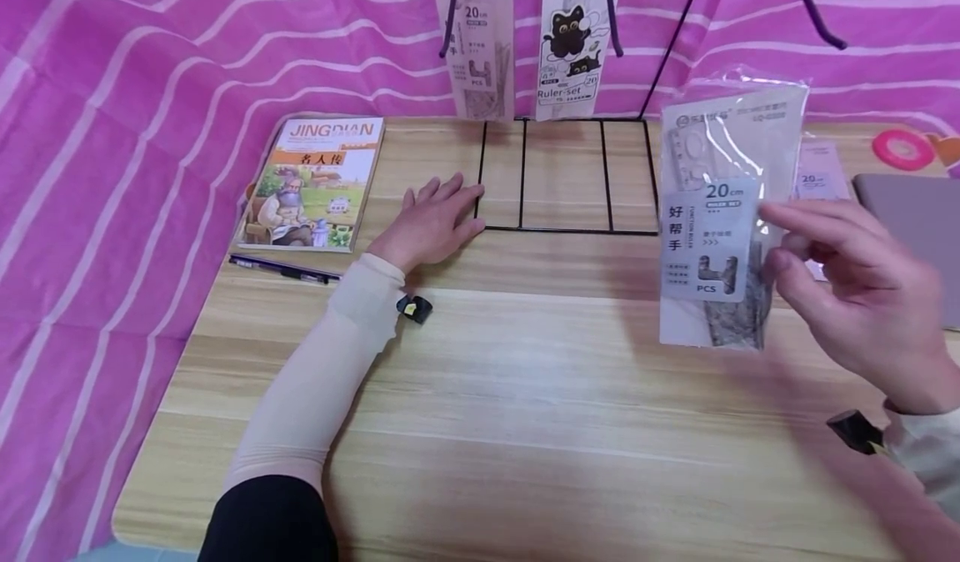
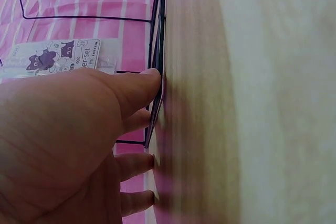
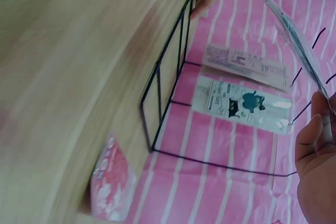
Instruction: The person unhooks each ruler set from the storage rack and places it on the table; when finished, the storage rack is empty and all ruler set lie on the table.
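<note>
My right hand (image 1: 873, 295) pinches the right edge of a clear-wrapped ruler set (image 1: 708, 237) between thumb and fingers. The pack hangs upright above the table, its label reading 20 cm and 4 PCS. Spread on the tabletop, my left hand (image 1: 431, 227) touches the front left corner of a black wire display rack (image 1: 570, 230). In the left wrist view its thumb (image 2: 144, 85) lies against the rack's base wire. Two more packs hang from the rack's hooks: a pinkish ruler set (image 1: 476, 53) and a ruler set with black cats (image 1: 572, 53).
A JINGDIAN book (image 1: 315, 183) lies at the back left, with a dark pen (image 1: 281, 268) before it. On the right are a pink pack (image 1: 821, 162), a grey flat item (image 1: 911, 237) and a pink tape roll (image 1: 902, 150). Behind hangs pink striped cloth (image 1: 187, 62).
</note>
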